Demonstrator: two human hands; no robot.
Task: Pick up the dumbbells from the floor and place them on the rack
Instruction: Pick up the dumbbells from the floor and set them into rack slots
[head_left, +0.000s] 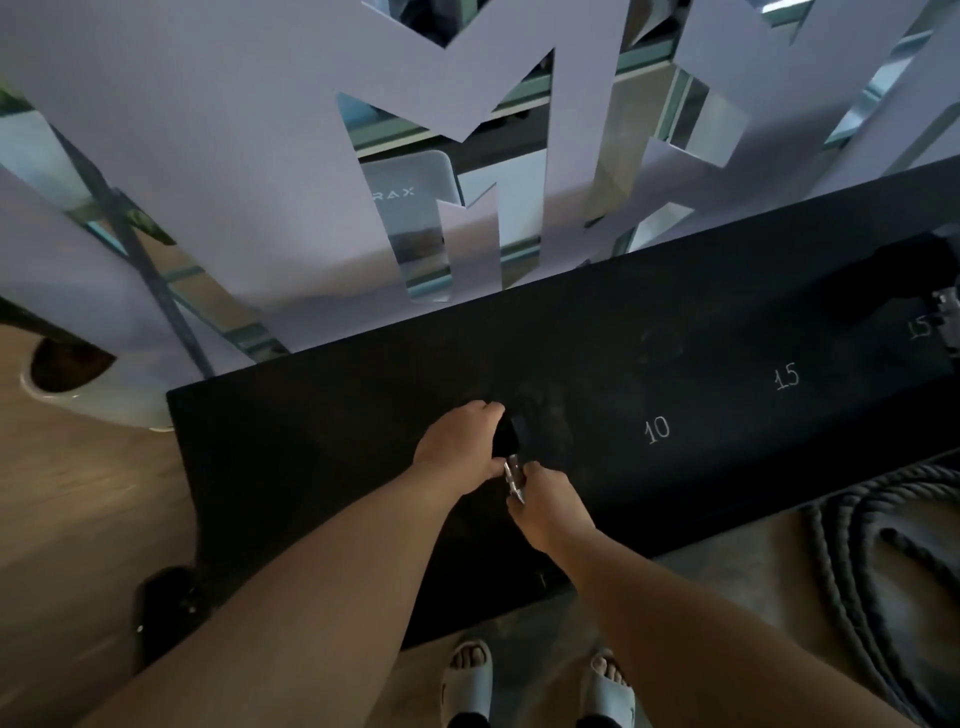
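A dim gym corner: a wooden floor (78, 519) below, a long black rack (311, 441) running across the middle of the view, and behind it a wall of mirror broken up by pale angular panels (208, 156).

Nearest the camera, two feet in pale slide sandals (467, 680) stand at the foot of the rack, toes bare. Just left of them a dark object (166, 603) lies on the floor; it may be another dumbbell, but it is too dark to say. To the right a thick coiled rope (883, 545) lies on the floor.

Both bare forearms reach forward over the rack. The right hand (545, 512) is closed around the metal handle of a dumbbell (511, 457), and the left hand (460, 447) wraps the dark head at the far end, so the grip of each hand is clamped on the same weight. The dumbbell sits at or just above the rack's top shelf, left of the chalked "10" (657, 428); whether it is already resting there cannot be told.

Further right the shelf is marked "15" (787, 375), and another dumbbell (935, 312) sits at the far right edge.

The risks, as I judge them: the left fingers lie around the head and could be pinched under it if the weight is set down before they slide clear. The shelf appears to tilt toward the person, so a dumbbell released off its spot might roll forward, and those open sandals are directly beneath.
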